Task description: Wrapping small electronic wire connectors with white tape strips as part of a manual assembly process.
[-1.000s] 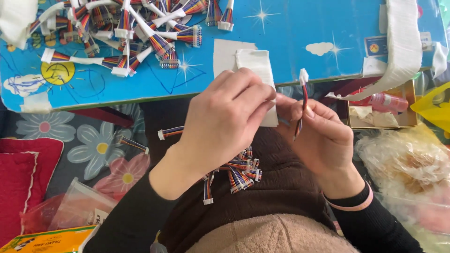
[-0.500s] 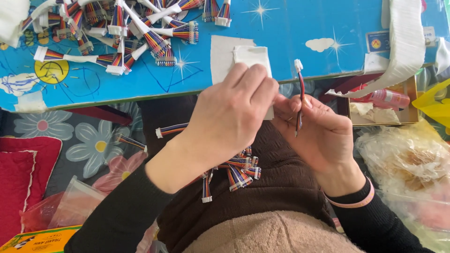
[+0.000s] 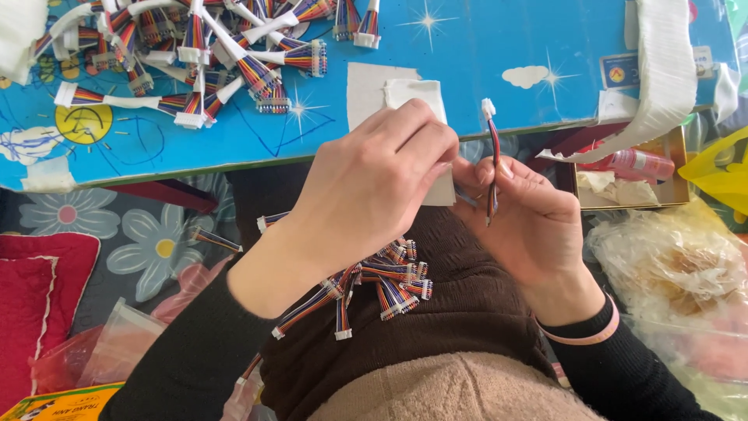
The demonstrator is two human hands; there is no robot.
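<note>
My right hand (image 3: 538,214) pinches the thin wire lead (image 3: 492,160) upright; my left hand (image 3: 374,175) should press the white tape (image 3: 421,97) snugly around it.

Left hand (image 3: 374,179) and right hand (image 3: 530,218) meet just below the near edge of the blue table (image 3: 483,54), the right pinching an upright red-and-black cable with white connector (image 3: 492,148). The left grips white tape (image 3: 413,93) lying over that edge. Rainbow ribbon cables (image 3: 382,281) lie on the lap below the table; more (image 3: 195,54) are heaped at its far left.
</note>
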